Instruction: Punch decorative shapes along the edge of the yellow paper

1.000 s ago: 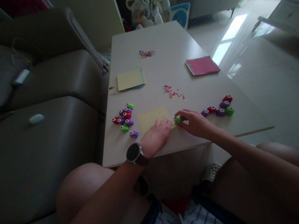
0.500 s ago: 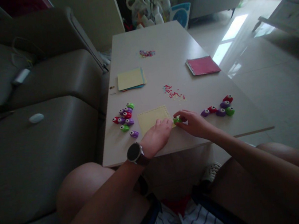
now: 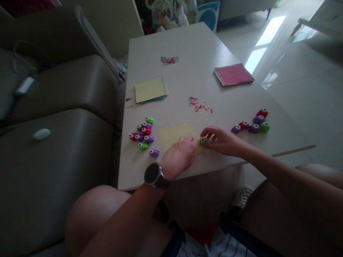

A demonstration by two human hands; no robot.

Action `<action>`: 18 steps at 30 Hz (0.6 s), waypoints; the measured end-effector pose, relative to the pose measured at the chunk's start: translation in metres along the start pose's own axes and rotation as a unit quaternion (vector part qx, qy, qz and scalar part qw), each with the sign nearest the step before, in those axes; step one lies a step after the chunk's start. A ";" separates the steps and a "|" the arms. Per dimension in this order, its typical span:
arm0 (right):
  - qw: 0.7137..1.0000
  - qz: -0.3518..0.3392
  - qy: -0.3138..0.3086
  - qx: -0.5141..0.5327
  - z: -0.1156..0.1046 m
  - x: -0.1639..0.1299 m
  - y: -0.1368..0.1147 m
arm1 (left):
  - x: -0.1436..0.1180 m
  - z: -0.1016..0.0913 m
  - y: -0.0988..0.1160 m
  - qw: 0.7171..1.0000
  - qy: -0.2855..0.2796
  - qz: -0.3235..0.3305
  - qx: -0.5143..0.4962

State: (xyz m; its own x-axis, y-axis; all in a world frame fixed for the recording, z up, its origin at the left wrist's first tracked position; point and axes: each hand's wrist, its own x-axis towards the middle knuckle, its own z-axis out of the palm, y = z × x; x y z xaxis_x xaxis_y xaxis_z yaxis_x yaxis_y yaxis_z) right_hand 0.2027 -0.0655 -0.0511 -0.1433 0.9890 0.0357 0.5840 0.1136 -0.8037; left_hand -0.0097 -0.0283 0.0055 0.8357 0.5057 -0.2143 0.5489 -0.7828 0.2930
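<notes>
A yellow sheet of paper [image 3: 175, 135] with small holes along its edges lies near the table's front edge. My left hand [image 3: 181, 153], wearing a dark wristwatch [image 3: 153, 174], rests flat across its lower right part and covers some of it. At the sheet's right edge my right hand [image 3: 222, 140] grips a small green craft punch [image 3: 204, 140] between thumb and fingers. Whether the paper sits inside the punch's slot cannot be made out. Several red, purple and green craft punches [image 3: 147, 139] cluster left of the paper, and more punches [image 3: 254, 128] lie to the right.
Small red confetti [image 3: 198, 104] is scattered beyond the paper, with a multicoloured confetti pile [image 3: 169, 60] farther back. A stack of coloured paper [image 3: 150, 90] lies at the left, a pink notepad [image 3: 234, 74] at the right. A grey sofa [image 3: 76, 149] flanks the white table [image 3: 179, 41].
The green punch has shifted slightly toward me along the paper's right edge, with my right hand. My left hand stays on the sheet.
</notes>
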 end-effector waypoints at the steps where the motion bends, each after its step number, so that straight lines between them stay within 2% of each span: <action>1: 1.000 0.011 0.002 0.012 0.000 0.000 0.001 | 0.000 0.000 -0.001 1.000 0.007 0.003 0.004; 5: 0.999 0.036 0.005 0.011 0.000 0.002 0.005 | 0.000 -0.001 -0.006 1.000 0.004 0.006 0.012; 12: 0.998 0.047 -0.035 0.035 -0.004 0.002 0.005 | -0.002 -0.005 -0.008 1.000 -0.010 0.003 0.008; 18: 0.997 0.044 -0.042 0.038 -0.003 0.003 0.005 | -0.002 -0.002 -0.012 1.000 -0.017 0.014 -0.014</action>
State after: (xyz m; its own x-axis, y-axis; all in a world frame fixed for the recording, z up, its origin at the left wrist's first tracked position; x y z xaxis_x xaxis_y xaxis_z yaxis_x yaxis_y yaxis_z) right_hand 0.2079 -0.0621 -0.0535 -0.1623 0.9831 -0.0849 0.5353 0.0154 -0.8445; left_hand -0.0183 -0.0195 0.0044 0.8501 0.4700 -0.2376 0.5256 -0.7864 0.3246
